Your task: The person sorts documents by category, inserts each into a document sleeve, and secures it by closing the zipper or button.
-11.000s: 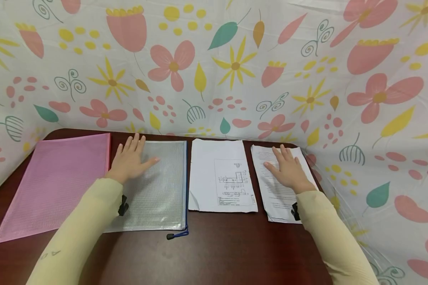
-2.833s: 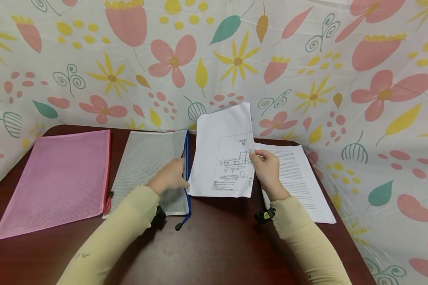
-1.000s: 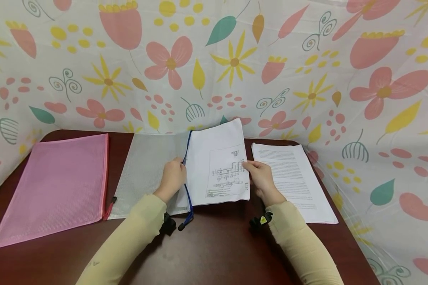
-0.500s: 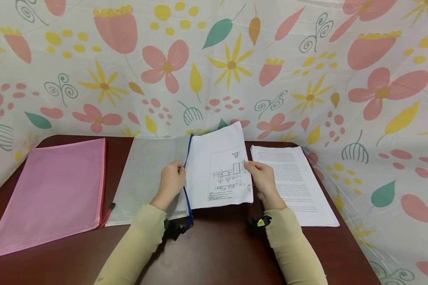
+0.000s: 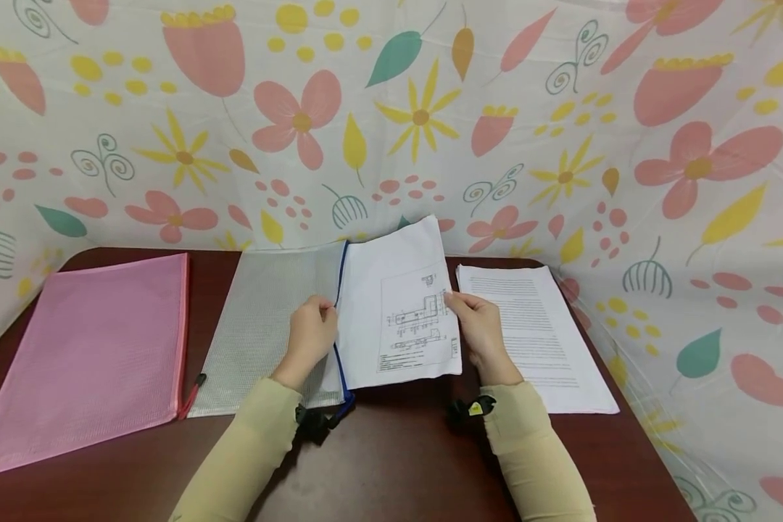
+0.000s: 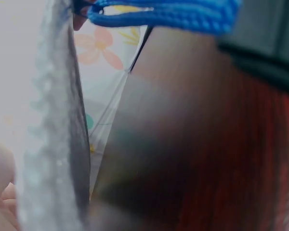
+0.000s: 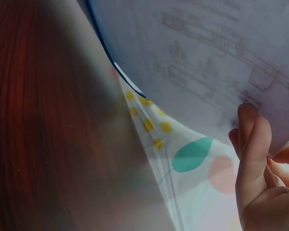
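In the head view my right hand [image 5: 484, 330] pinches the right edge of some white paper [image 5: 398, 254] printed with a technical drawing. The paper's left part is inside a clear grey mesh zipper folder [image 5: 254, 348], behind its blue zipper edge [image 5: 341, 355]. My left hand [image 5: 312, 333] pinches that folder's edge near the middle of the opening, fingers curled. From the right wrist view, the fingers [image 7: 255, 154] lie behind the sheet, whose drawing shows through. The left wrist view has a blue cord pull [image 6: 173, 15] close to the lens, beside the blurred folder edge [image 6: 53, 130].
A pink mesh zipper folder [image 5: 98, 348] lies at the left, its red pull [image 5: 192, 395] near the grey folder. At the right is a stack of printed pages [image 5: 535, 326]. The dark wooden table [image 5: 391, 464] meets a flower-patterned cloth [image 5: 404, 167] behind.
Earlier both hands lay spread over the grey folder and page stack. Since then the drawing paper was gripped, lifted and moved left into the folder's opening. Over the last second it hardly moves.
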Motion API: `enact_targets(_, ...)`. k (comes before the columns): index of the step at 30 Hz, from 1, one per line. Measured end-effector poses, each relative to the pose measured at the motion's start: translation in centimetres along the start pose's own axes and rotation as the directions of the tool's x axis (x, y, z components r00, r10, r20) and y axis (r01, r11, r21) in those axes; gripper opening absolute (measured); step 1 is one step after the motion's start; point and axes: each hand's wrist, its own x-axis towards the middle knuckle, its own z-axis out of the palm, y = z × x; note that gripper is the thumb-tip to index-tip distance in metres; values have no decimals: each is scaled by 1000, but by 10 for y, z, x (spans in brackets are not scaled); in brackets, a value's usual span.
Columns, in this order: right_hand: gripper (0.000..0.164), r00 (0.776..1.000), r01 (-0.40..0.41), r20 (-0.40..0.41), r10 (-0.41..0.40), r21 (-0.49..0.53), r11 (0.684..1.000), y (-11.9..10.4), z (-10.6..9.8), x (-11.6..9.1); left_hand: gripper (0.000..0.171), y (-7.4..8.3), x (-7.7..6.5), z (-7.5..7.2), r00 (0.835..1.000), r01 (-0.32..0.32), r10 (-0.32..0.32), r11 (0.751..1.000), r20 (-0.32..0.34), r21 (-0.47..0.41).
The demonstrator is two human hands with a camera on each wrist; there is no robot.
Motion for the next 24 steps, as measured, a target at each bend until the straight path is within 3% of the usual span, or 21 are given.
enact_targets(16, 39, 1000, -12, -3, 12, 44, 999, -6, -1, -3, 21, 3, -3, 3, 1000, 14, -13, 998, 15, -64)
enact_targets(24, 39, 1000, 6, 4, -6, 4, 1000, -11, -1, -7, 21, 2, -2, 3, 1000, 8, -8, 998, 3, -61)
